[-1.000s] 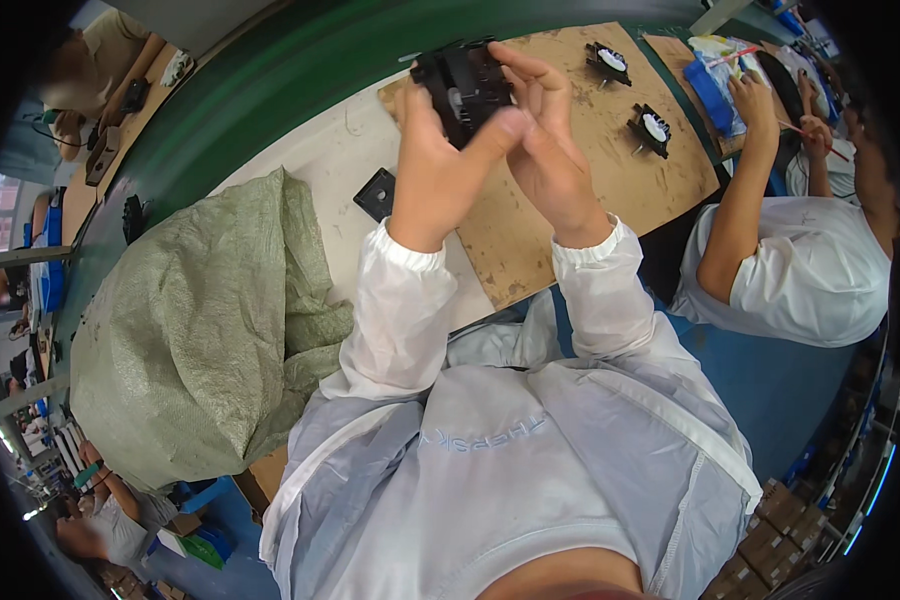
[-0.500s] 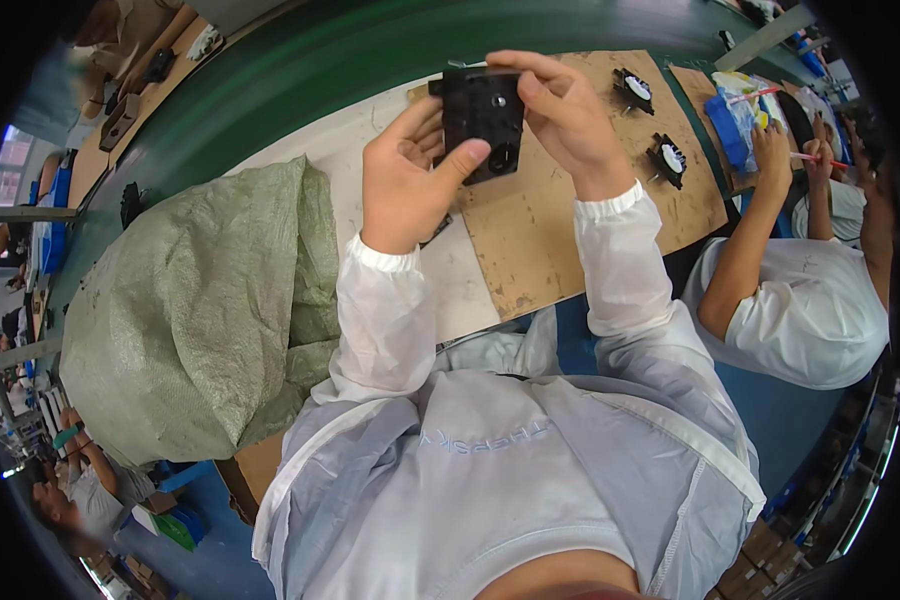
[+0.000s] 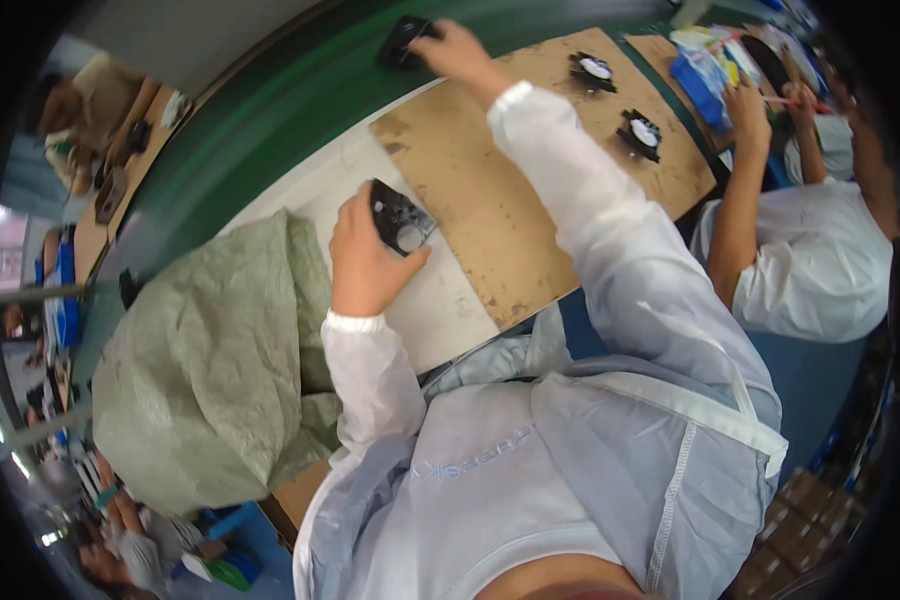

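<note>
My left hand [image 3: 362, 262] is closed around the edge of a flat black plastic part [image 3: 392, 212] with a round opening, low over the white board. Its thumb lies along the near side and the fingers curl behind the part. Stretched out far ahead, my right hand [image 3: 453, 55] grips a black plastic housing [image 3: 406, 42] at its right side, over the green conveyor belt [image 3: 310, 85]. Motion blurs the housing a little, and I cannot tell whether it touches the belt.
Two black parts with white discs [image 3: 594, 71] lie on the brown board [image 3: 500, 190]. A large green woven sack [image 3: 205, 360] bulges at the left of the white board [image 3: 315, 180]. To the right, a co-worker's hand [image 3: 747, 118] works beside a blue bag [image 3: 698, 88].
Both hands held the black housing together. Now the right hand has carried it forward and left over the belt, while the left hand has let go, come down and taken the flat black part.
</note>
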